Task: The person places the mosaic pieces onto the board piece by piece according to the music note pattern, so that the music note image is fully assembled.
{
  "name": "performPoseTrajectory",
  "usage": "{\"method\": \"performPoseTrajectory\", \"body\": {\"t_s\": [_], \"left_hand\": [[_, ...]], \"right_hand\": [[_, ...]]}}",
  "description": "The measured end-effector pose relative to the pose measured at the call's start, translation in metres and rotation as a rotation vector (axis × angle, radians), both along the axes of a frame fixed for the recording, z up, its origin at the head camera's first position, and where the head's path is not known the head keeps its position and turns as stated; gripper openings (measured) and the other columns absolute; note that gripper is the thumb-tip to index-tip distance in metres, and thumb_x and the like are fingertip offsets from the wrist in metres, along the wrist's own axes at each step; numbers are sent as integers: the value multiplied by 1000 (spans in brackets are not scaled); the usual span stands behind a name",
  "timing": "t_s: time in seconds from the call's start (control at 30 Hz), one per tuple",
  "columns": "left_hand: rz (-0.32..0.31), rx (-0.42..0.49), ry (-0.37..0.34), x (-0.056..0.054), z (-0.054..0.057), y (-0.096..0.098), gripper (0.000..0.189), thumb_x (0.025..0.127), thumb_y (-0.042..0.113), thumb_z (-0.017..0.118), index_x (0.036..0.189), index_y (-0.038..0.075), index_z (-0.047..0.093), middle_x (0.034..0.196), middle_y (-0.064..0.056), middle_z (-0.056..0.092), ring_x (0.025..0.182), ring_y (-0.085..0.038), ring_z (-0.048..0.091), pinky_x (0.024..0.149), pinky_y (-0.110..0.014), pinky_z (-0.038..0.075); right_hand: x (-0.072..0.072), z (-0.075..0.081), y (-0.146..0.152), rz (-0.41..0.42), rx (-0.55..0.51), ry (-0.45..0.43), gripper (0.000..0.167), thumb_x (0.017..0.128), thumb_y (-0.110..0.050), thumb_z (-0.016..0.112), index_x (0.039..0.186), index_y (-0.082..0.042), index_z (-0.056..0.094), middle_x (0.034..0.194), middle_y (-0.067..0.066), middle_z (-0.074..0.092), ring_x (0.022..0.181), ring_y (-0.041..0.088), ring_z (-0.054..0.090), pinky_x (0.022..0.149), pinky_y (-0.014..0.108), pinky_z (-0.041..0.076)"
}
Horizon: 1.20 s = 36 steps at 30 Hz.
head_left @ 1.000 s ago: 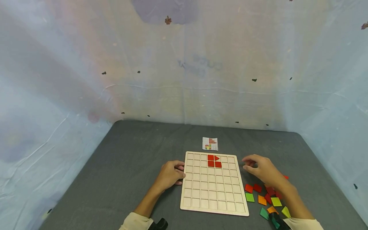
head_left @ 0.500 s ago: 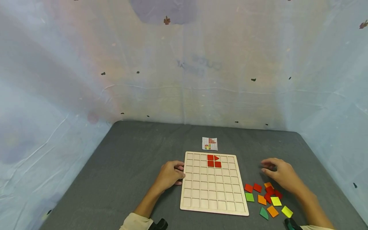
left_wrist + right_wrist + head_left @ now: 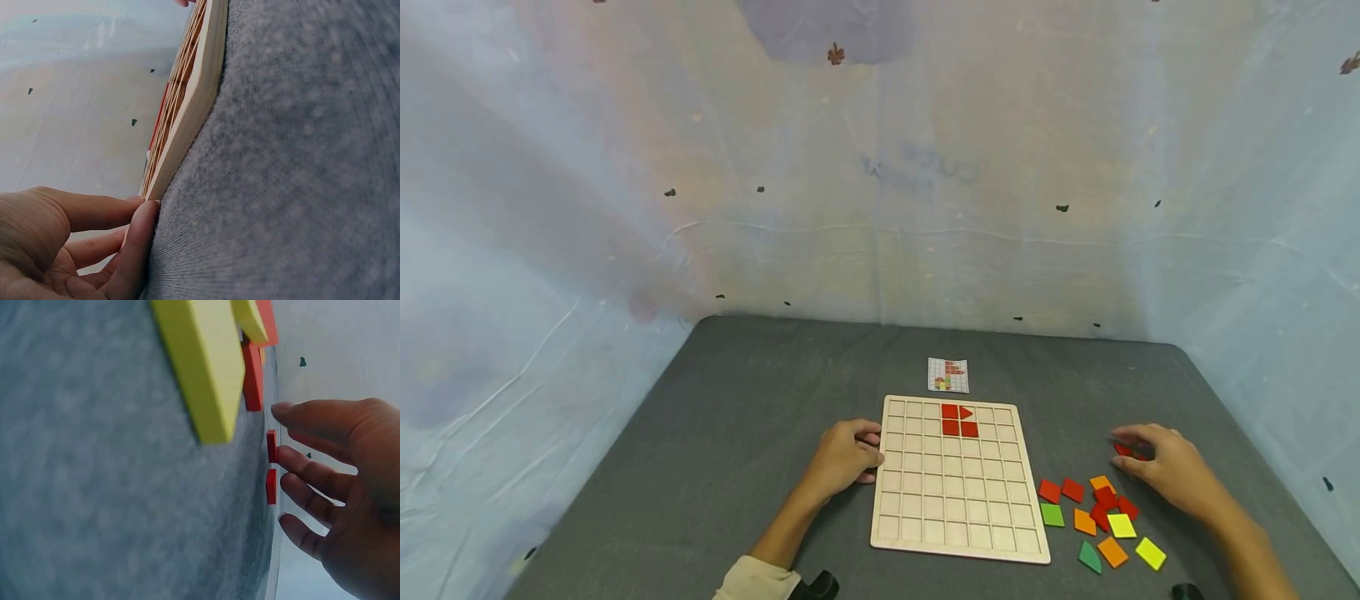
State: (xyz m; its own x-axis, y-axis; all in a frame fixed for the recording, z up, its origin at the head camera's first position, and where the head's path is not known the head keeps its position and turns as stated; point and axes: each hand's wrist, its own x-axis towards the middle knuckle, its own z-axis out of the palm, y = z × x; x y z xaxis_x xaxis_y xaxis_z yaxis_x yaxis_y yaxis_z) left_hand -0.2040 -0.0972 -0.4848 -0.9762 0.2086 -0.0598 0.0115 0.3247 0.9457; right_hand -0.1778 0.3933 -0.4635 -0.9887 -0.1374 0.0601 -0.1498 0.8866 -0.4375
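A pale wooden grid board (image 3: 932,486) lies on the table, with red squares (image 3: 950,427) and a red triangle (image 3: 966,412) in its upper cells. My left hand (image 3: 837,454) pinches the board's left edge; in the left wrist view thumb and fingertip meet at the wooden edge (image 3: 194,103). Off to the right, my right hand (image 3: 1172,467) hovers with parted, loosely bent fingers over small red pieces (image 3: 1122,448). In the right wrist view, red pieces (image 3: 271,486) stand just beyond the fingertips, and no grip on them shows.
A small pattern card (image 3: 948,375) lies behind the board. Right of the board are scattered red, orange (image 3: 1112,552), yellow (image 3: 1151,553), light green (image 3: 1052,515) and dark green (image 3: 1090,557) pieces. The grey table (image 3: 760,392) meets a hanging sheet (image 3: 880,275) at the back.
My right hand has moved right and slightly down from beside the board to the red pieces at the far right, uncovering the coloured pile. The left hand has stayed at the board's edge.
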Motion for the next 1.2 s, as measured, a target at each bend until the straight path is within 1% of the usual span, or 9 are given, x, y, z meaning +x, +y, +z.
{"method": "performPoseTrajectory", "body": {"t_s": [0.2,0.33,0.43,0.57,0.67,0.73,0.9,1.1,1.2], "left_hand": [[5,-3,0,0,1,1,46,86,-4,77,132,-7,67,110,-15,69,91,-19,74,62,-32,66],[10,-9,-3,-1,1,2,45,87,-3,76,132,-6,68,110,-14,69,89,-17,73,62,-31,66],[14,-11,-6,-1,1,2,45,87,-3,76,131,-5,68,109,-13,69,89,-16,73,61,-30,65],[8,-4,-4,0,0,2,45,87,-4,76,131,-6,68,110,-14,69,90,-18,74,61,-31,66],[6,1,-3,0,1,1,46,86,-4,76,131,-6,68,110,-15,69,91,-19,74,62,-32,66],[7,3,-3,0,2,1,46,86,-3,76,131,-6,68,110,-15,69,91,-19,74,62,-32,66],[11,8,-7,0,3,2,47,86,-3,76,132,-6,68,111,-15,68,91,-19,74,62,-32,66],[3,14,-1,1,2,1,47,86,-4,76,132,-7,67,110,-16,68,91,-20,74,62,-33,66],[5,12,0,1,1,1,46,86,-5,76,131,-8,67,110,-16,68,90,-19,74,62,-33,66]], "right_hand": [[1,-1,7,-12,14,-22,38,91,-22,84,121,0,75,118,20,70,105,40,65,86,64,52],[1,-1,7,-17,34,-30,35,91,-22,83,117,0,76,114,18,71,102,37,65,85,64,52],[0,-1,8,-15,53,-31,33,91,-23,83,114,0,77,111,16,72,99,35,65,83,61,53],[-1,-1,7,-5,59,-30,32,93,-24,82,112,0,78,106,12,72,93,26,64,78,49,55],[-2,0,7,-3,62,-38,31,94,-25,81,111,0,78,101,6,70,88,19,60,73,38,51],[-2,0,6,-5,62,-45,30,95,-25,80,111,0,77,99,4,68,85,16,57,70,34,48],[-3,0,3,-4,66,-54,27,97,-25,79,110,-1,77,94,0,64,81,13,53,68,30,44],[-4,0,2,2,68,-58,27,97,-27,78,110,-4,77,92,-2,64,80,10,51,67,29,43],[-5,-1,1,4,65,-61,25,97,-26,78,109,-4,77,90,-3,62,77,9,50,65,27,42]]}}
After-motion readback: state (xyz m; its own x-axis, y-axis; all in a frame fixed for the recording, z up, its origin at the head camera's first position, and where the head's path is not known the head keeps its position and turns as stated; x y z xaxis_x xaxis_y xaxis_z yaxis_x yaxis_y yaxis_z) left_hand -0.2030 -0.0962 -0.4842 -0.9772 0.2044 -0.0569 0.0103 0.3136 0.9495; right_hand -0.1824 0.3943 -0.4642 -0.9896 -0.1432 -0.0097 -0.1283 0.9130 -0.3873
